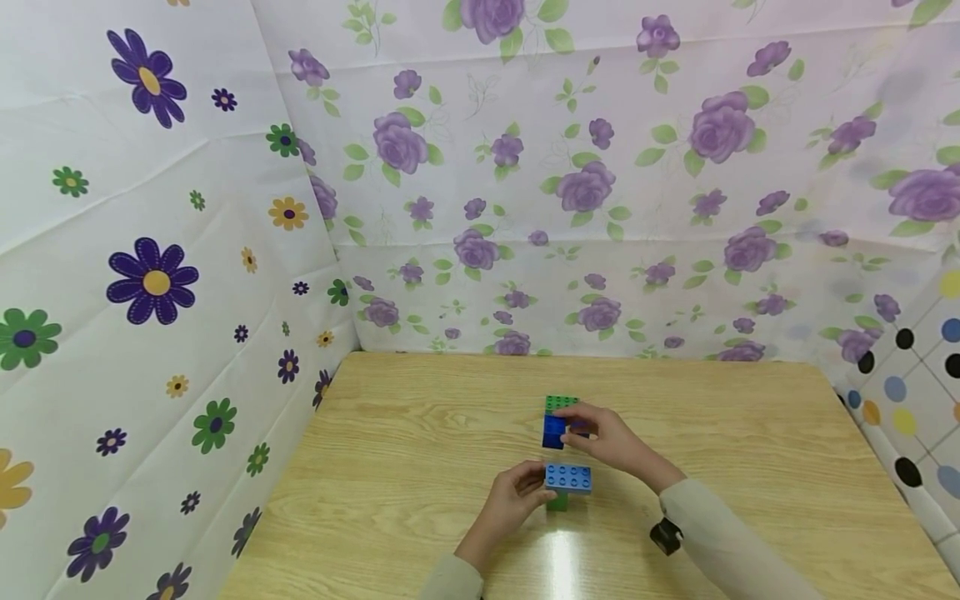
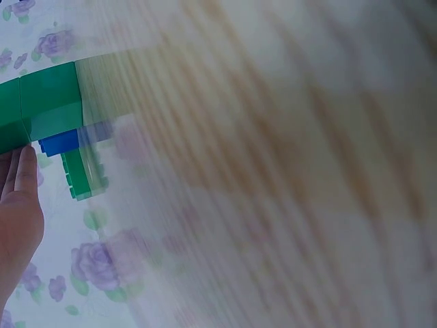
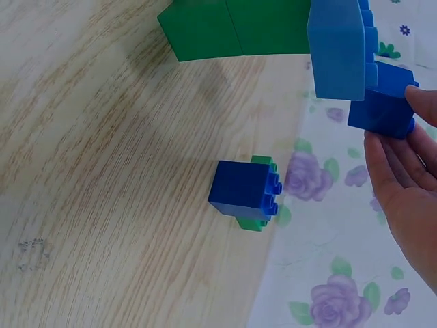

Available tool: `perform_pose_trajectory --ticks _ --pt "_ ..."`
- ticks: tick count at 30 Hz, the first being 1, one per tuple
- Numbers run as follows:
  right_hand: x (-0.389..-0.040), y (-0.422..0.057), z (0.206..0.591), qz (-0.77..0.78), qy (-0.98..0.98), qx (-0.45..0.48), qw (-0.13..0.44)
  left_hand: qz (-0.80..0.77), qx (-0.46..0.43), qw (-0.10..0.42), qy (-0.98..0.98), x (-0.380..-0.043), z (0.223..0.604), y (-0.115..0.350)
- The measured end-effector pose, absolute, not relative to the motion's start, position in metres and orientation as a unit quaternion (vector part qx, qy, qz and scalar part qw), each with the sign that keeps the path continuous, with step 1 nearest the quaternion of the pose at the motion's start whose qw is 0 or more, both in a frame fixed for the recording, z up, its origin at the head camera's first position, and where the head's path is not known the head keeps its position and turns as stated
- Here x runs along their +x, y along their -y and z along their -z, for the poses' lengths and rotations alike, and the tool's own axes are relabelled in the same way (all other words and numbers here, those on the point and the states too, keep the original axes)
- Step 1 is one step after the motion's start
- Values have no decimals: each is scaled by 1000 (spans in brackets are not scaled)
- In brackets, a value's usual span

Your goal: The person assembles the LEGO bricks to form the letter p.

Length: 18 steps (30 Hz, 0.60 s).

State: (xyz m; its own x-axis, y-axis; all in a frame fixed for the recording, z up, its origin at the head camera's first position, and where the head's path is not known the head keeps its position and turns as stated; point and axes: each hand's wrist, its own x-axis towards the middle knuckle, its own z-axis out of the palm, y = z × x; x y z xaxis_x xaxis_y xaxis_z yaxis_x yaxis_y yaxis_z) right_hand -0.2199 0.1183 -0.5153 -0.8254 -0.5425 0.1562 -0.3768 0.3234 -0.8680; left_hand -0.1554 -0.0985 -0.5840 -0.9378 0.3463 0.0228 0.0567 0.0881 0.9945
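Observation:
My right hand (image 1: 606, 437) pinches a dark blue brick (image 3: 384, 108) between thumb and fingers. In the right wrist view this brick overlaps a light blue brick (image 3: 338, 51). My left hand (image 1: 512, 502) cups the left end of a stack, with the light blue brick studs-up on top and green bricks (image 1: 557, 502) below. In the left wrist view, its fingertips touch the underside of the green bricks (image 2: 48, 102). Past my right hand, another dark blue brick (image 3: 240, 188) sits on a green brick (image 1: 561, 403), partly hidden by the fingers in the head view.
The bricks are on a wood-grain table (image 1: 420, 433). Flowered cloth (image 1: 480, 183) hangs behind and at the left, and a dotted cloth (image 1: 907, 417) at the right. A small black device (image 1: 665, 536) is at my right wrist. Blurred wood grain fills much of the left wrist view.

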Motion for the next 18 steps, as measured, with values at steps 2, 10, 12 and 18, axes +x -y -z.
perform_pose_trajectory --ticks 2,10,12,18 --pt "-219 -119 514 508 -809 -286 83 -661 135 112 -729 -155 583 98" --pt "-207 -119 498 506 -807 -290 89 -668 136 112 -723 -155 584 98" --pt "-206 -120 497 505 -809 -285 92 -667 139 111 -723 -155 585 98" --pt "-209 -124 506 506 -807 -292 89 -666 143 110 -724 -156 585 99"
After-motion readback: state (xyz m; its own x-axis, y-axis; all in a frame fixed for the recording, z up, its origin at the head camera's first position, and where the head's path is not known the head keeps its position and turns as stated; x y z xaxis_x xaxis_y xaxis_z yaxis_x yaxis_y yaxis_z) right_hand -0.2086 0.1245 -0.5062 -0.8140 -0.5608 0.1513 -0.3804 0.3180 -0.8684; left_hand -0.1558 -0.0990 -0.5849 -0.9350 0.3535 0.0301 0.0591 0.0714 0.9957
